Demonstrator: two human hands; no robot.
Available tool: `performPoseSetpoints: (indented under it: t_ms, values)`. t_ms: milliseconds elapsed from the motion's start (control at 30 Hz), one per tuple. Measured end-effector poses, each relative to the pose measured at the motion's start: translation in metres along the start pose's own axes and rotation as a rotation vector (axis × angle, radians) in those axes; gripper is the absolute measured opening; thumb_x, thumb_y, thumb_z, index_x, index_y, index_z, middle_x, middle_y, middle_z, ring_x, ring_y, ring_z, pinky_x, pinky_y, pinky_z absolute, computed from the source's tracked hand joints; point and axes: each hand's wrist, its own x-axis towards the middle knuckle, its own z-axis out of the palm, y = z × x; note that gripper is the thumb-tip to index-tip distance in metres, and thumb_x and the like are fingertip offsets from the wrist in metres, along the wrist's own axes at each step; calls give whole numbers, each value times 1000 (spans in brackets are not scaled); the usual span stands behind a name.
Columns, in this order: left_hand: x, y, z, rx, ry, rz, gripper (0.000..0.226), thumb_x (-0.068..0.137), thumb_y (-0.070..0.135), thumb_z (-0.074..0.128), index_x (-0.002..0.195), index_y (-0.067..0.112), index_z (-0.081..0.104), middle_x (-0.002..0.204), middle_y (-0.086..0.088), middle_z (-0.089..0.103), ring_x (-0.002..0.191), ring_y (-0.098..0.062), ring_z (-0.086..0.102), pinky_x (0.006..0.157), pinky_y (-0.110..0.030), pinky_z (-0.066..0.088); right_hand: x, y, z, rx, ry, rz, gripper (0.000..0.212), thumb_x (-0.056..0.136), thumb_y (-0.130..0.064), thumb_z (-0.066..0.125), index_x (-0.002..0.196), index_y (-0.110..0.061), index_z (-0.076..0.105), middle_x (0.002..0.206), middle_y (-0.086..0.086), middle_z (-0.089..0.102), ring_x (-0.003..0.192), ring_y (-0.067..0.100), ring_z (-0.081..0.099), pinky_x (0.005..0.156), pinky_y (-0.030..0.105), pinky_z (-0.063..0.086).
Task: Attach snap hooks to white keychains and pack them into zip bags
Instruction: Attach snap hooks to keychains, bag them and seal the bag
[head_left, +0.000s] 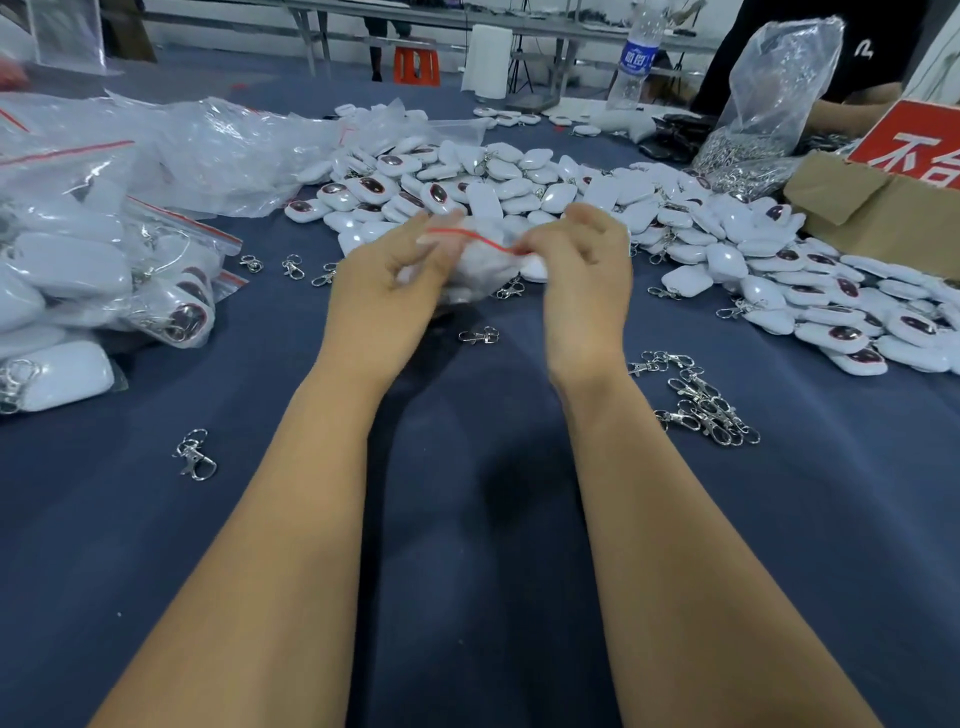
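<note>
The small clear zip bag (480, 262) held up between the two hands is blurred, so what lies inside it shows only as a white mass, and the fingertips pinching it are partly lost behind the film. The left hand (387, 283) pinches the bag's left end at its red zip strip, fingers curled; the right hand (582, 270) pinches the right end of the same strip, fingers curled likewise, so the bag hangs between them above the dark blue cloth table (467, 519). Just behind the bag spreads a broad heap of white keychains (519, 187), smooth, glossy, rounded-square pieces, some showing a dark oval face; the heap runs right of the bag and is cut off by the frame edge. Left of the bag lie filled zip bags (93, 280), crinkled clear plastic with red strips, also cut off at the edge. Loose metal snap hooks (701, 400) lie in a shiny tangle to the right of and nearer than the bag, with a single hook (195, 454) nearer and to the left. Far right of the bag stands a brown cardboard box (857, 208) with a red sign, only partly visible, and behind it a clear sack of hooks (769, 114). A water bottle (636, 57) stands far behind the bag.
</note>
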Motion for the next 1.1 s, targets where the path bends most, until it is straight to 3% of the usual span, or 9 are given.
performPoseSetpoints:
  t_ms: [67, 200, 333, 500, 633, 767, 867, 1000, 1100]
  values:
    - [1, 3, 2, -44, 178, 8, 18, 98, 25, 59, 91, 22, 75, 95, 9, 74, 92, 3, 63, 87, -15, 47, 6, -2, -5, 173, 36, 18, 12, 68, -12, 57, 67, -23, 62, 77, -19, 59, 81, 13, 53, 72, 22, 40]
    - [3, 9, 4, -249, 331, 13, 24, 99, 23, 58, 80, 24, 73, 72, 15, 72, 70, 4, 61, 67, -11, 45, 8, 7, -8, 154, -228, 125, 30, 87, 1, 59, 109, -18, 62, 103, -3, 66, 94, 11, 58, 81, 23, 43]
    - [5, 13, 1, -283, 391, 17, 35, 97, 23, 60, 65, 32, 68, 63, 20, 67, 60, 8, 55, 60, -10, 43, 7, 8, -4, 220, -194, 90, 8, 92, -7, 65, 98, -7, 70, 86, -3, 69, 85, 10, 60, 78, 21, 45]
    - [7, 8, 3, -348, 402, -109, 40, 96, 24, 64, 57, 21, 54, 56, 9, 49, 57, -5, 40, 55, -18, 39, 9, 9, -9, 338, -249, 118, 15, 92, -3, 63, 85, -15, 68, 80, -4, 68, 80, 13, 58, 75, 25, 43]
    - [6, 8, 5, -404, 406, -162, 31, 96, 26, 64, 65, 19, 67, 63, 10, 68, 61, -8, 55, 57, -21, 47, 8, 8, -10, 338, -280, 106, 10, 91, -4, 65, 90, -13, 68, 84, -2, 68, 81, 13, 58, 78, 28, 43]
    - [7, 6, 5, -437, 396, -150, 27, 93, 23, 68, 68, 12, 65, 67, 2, 66, 64, -9, 54, 64, -21, 46, 6, 7, -10, 387, -229, 124, 22, 91, -2, 63, 77, -19, 64, 76, -7, 64, 77, 13, 55, 76, 27, 40]
    - [7, 6, 6, -494, 376, -154, 33, 91, 20, 70, 58, 24, 64, 66, 4, 64, 68, -10, 54, 71, -23, 46, 4, 8, -9, 445, -224, 135, 27, 91, 2, 59, 74, -19, 58, 71, -4, 59, 71, 12, 51, 70, 25, 37]
    - [7, 4, 6, -571, 379, -186, 27, 92, 21, 69, 68, 13, 60, 83, -12, 57, 78, -19, 50, 75, -31, 44, 2, 7, -7, 436, -251, 122, 24, 92, 1, 59, 77, -18, 63, 72, -2, 61, 69, 12, 52, 71, 25, 40]
    - [8, 3, 5, -590, 387, -205, 26, 93, 21, 68, 68, 14, 63, 80, -9, 58, 78, -20, 49, 73, -31, 44, 2, 7, -8, 389, -262, 99, 18, 93, -2, 61, 83, -16, 67, 73, -2, 62, 70, 11, 54, 73, 24, 42]
